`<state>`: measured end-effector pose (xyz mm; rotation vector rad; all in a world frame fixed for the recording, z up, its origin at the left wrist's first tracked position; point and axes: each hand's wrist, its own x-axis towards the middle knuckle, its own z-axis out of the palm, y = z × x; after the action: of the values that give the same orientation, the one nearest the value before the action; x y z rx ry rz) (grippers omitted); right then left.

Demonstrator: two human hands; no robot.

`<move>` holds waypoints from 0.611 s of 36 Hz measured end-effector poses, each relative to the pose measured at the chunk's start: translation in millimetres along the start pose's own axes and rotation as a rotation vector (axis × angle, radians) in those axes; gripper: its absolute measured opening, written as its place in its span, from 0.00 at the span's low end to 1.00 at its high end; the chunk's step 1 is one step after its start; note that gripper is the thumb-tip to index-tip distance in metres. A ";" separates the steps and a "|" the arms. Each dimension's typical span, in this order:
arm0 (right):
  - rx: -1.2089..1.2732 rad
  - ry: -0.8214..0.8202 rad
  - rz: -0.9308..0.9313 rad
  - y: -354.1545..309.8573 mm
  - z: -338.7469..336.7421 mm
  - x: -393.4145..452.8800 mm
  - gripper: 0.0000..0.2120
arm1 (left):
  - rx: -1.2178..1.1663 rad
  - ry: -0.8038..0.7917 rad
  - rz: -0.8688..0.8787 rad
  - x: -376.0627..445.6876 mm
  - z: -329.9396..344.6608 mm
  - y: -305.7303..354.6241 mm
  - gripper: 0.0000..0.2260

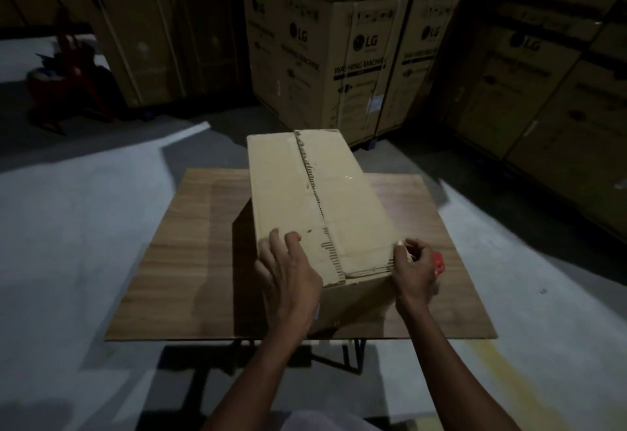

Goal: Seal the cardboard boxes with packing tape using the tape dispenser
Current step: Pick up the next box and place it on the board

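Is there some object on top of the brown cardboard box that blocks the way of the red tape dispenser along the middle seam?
Nothing visible does. The right hand grips the red tape dispenser at the near right corner of the brown cardboard box. The left hand rests flat on the near left part of the top, beside the middle seam, not on it.

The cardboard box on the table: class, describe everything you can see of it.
The cardboard box is plain, brown and oblong, lying flat on a wood-grain table, its long side running away from the viewer. Its top flaps are closed, one overlapping the other along a raw corrugated edge. The left hand rests on its near top; the right hand, gripping a red tape dispenser, touches its near right corner.
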<state>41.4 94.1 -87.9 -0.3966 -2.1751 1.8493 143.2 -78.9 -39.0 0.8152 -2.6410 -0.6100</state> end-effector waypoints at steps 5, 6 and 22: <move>0.084 -0.068 0.100 7.7 -8.7 15.1 0.08 | -0.076 -0.106 0.192 9.8 21.3 29.8 0.21; 0.096 -0.051 0.109 10.5 -10.9 17.6 0.08 | -0.104 -0.126 0.216 12.1 27.0 33.8 0.20; -0.642 -0.261 0.346 98.2 -56.8 35.2 0.45 | 0.179 -0.375 0.636 19.9 72.3 41.6 0.41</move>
<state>33.5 174.2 -175.2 -0.7254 -3.0292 1.3480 79.0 -37.6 -77.9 -0.1464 -3.0824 -0.3768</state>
